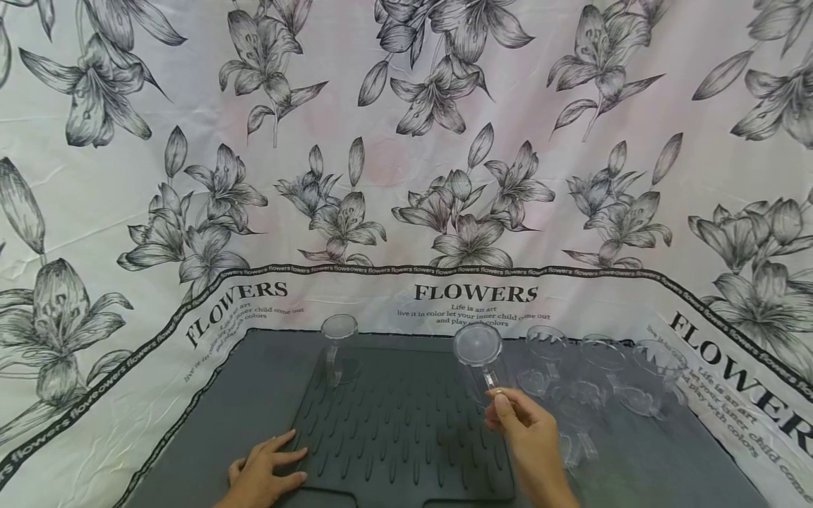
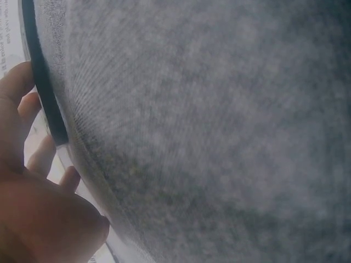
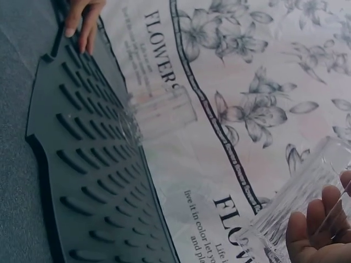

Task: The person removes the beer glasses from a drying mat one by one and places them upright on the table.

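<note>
My right hand (image 1: 527, 423) pinches the handle of a clear mug (image 1: 478, 346) and holds it above the right part of a dark ridged drying mat (image 1: 394, 423). In the right wrist view the fingers (image 3: 315, 219) are curled at this mug's handle. A second clear mug (image 1: 339, 328) stands at the mat's far left corner, its solid-looking round end up. My left hand (image 1: 269, 469) lies at the mat's left edge, fingers spread and touching it. The left wrist view shows those fingers against the dark edge, with blurred grey filling the rest.
Several clear mugs (image 1: 603, 353) stand together on the dark grey table (image 1: 216, 409), right of the mat. Behind the table hangs a white cloth (image 1: 381, 169) printed with lilies and lettering, which also runs along both sides.
</note>
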The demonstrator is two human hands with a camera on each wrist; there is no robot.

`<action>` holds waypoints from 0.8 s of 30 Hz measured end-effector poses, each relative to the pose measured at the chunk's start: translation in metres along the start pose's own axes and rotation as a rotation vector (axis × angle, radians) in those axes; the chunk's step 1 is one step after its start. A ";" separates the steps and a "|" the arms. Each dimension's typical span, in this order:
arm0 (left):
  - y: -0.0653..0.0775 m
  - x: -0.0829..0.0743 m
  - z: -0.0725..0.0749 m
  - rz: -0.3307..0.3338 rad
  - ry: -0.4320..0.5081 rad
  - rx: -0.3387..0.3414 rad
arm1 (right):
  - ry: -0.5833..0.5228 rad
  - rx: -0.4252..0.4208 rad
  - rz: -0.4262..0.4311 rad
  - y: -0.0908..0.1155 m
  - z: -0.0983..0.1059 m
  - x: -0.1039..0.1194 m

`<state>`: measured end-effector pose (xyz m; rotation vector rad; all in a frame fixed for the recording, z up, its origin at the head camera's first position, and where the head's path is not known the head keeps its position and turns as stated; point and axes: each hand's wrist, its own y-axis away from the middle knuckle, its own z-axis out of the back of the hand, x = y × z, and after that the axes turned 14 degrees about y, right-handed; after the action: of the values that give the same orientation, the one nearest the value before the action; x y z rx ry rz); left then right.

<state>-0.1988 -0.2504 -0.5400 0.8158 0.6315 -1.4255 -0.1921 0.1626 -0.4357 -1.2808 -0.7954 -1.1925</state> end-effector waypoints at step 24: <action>0.002 -0.001 -0.001 0.022 -0.001 0.005 | 0.290 -0.156 0.139 0.006 0.002 0.001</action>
<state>-0.1970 -0.2494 -0.5398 0.8240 0.6165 -1.4077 -0.1859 0.1635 -0.4364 -1.2305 -0.4023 -1.3097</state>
